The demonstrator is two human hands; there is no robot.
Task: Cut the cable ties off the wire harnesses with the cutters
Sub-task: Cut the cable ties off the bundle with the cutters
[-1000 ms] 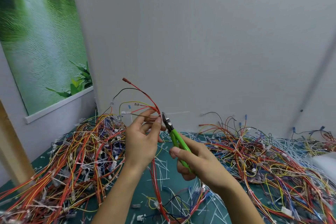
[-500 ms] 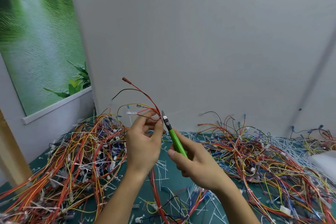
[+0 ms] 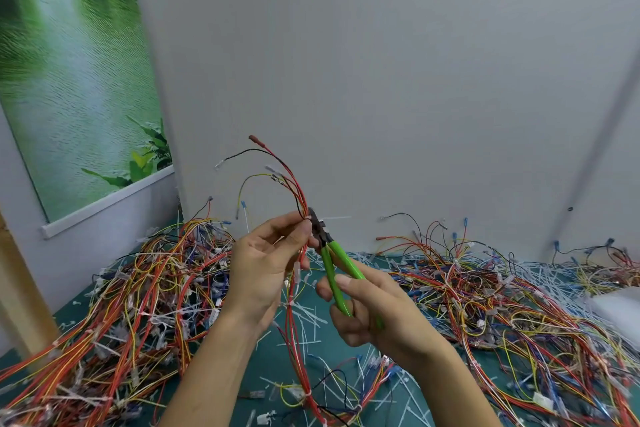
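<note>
My left hand [image 3: 265,267] pinches a wire harness [image 3: 294,184] of red, black and yellow wires and holds it upright above the table. My right hand [image 3: 374,308] grips the green-handled cutters [image 3: 334,262]. The dark jaws of the cutters meet the harness right at my left fingertips, beside a white cable tie [image 3: 334,218] whose tail sticks out to the right. The harness hangs down between my forearms to the green table [image 3: 277,364].
A big heap of harnesses [image 3: 138,291] lies at the left and another heap [image 3: 502,302] at the right. Cut white tie scraps [image 3: 311,319] litter the mat. A grey wall stands close behind. A wooden post [image 3: 17,298] rises at the far left.
The cutter handles have spread apart and the jaws have moved up against the harness at my left fingertips. My left hand has shifted slightly along the harness.
</note>
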